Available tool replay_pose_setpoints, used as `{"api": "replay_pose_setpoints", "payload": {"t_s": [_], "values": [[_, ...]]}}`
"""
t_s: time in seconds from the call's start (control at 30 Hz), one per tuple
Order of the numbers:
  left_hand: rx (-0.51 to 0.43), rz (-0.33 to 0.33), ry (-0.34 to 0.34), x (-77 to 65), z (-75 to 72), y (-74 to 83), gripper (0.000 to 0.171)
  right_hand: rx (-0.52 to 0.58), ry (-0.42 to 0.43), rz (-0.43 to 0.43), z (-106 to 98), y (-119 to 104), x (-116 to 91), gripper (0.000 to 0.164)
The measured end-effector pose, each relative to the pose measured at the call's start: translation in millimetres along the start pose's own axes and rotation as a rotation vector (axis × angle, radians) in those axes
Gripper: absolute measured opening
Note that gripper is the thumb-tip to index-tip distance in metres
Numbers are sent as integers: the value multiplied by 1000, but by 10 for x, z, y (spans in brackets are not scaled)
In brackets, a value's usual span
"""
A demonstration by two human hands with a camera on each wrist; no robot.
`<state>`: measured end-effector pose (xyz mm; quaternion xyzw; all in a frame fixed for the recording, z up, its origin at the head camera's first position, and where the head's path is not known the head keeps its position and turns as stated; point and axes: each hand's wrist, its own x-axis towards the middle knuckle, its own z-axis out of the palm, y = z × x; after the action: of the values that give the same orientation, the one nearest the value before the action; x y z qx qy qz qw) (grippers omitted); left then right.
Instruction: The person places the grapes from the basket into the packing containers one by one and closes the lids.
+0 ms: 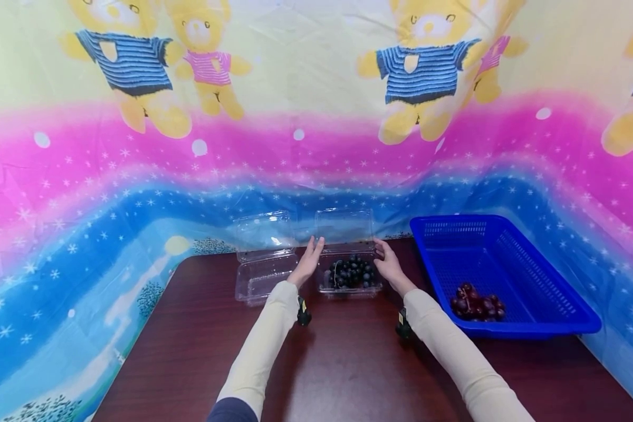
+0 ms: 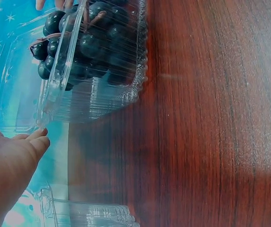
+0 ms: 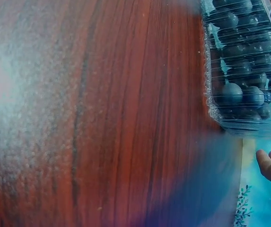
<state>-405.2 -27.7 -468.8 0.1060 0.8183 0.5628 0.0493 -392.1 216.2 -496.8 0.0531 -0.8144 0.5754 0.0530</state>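
Note:
A clear plastic clamshell box [image 1: 349, 289] stands on the table with its lid [image 1: 344, 225] raised at the back. Inside lies a bunch of dark grapes [image 1: 352, 272], also visible through the box wall in both wrist views. My left hand [image 1: 308, 261] is at the left side of the lid, fingers extended; in the left wrist view its fingertips [image 2: 41, 134] are right at the lid's edge. On the opposite side, my right hand [image 1: 391, 265] has its fingers loosely bent beside the lid's lower right corner. In the right wrist view its fingertips [image 3: 263, 156] appear just past the box's end.
Left of the grape box stands a second clear clamshell [image 1: 264, 278], its lid raised. A blue plastic basket [image 1: 506, 275] at the right holds a bunch of red grapes [image 1: 477, 303]. A printed cloth [image 1: 306, 158] hangs behind the brown table [image 1: 343, 363].

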Motion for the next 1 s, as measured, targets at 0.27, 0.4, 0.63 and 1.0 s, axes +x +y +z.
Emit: {"api": "replay_pose_setpoints", "payload": {"t_s": [0.27, 0.4, 0.63, 1.0], "values": [[-48, -23, 11, -7, -10, 13, 79, -18, 45, -31, 17, 29, 0, 63], [-50, -18, 16, -5, -10, 22, 78, -2, 67, -70, 19, 23, 4, 64], [-61, -14, 11, -9, -21, 31, 80, 18, 92, -80, 27, 10, -5, 64], [-50, -5, 2, -30, -45, 59, 86, 18, 74, -75, 17, -44, 15, 64]]}}
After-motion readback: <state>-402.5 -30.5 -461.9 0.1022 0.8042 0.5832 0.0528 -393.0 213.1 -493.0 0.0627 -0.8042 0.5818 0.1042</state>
